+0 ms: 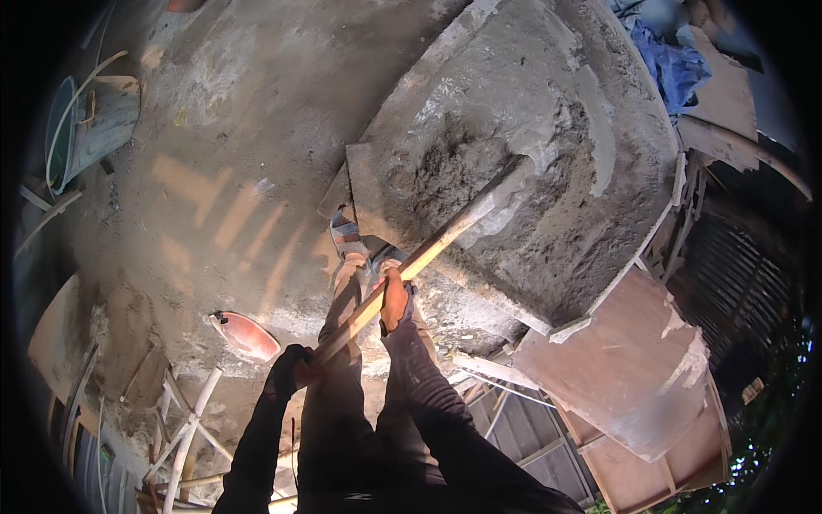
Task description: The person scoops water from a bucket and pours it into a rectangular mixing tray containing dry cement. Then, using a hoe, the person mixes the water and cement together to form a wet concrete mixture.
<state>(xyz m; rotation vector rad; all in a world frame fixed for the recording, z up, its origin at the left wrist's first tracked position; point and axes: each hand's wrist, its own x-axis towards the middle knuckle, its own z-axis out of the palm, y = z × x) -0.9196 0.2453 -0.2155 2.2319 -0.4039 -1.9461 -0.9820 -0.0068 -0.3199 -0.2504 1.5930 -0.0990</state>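
Observation:
My left hand grips the lower end of a long wooden tool handle. Farther up the same shaft, my right hand is closed around it. The handle runs up and to the right into a mass of wet grey mortar or concrete. Its far end is coated in grey, and the tool's head cannot be made out clearly. Rough, crumbly mix lies around that end, with smoother wet mix beyond it. A raised mixing board holds the mix just in front of my sandalled feet.
A reddish basin sits on the dusty floor at left. Farther left is a large bucket. Wooden poles stand at lower left. Plywood sheets lie at lower right, and blue plastic sheeting is at upper right.

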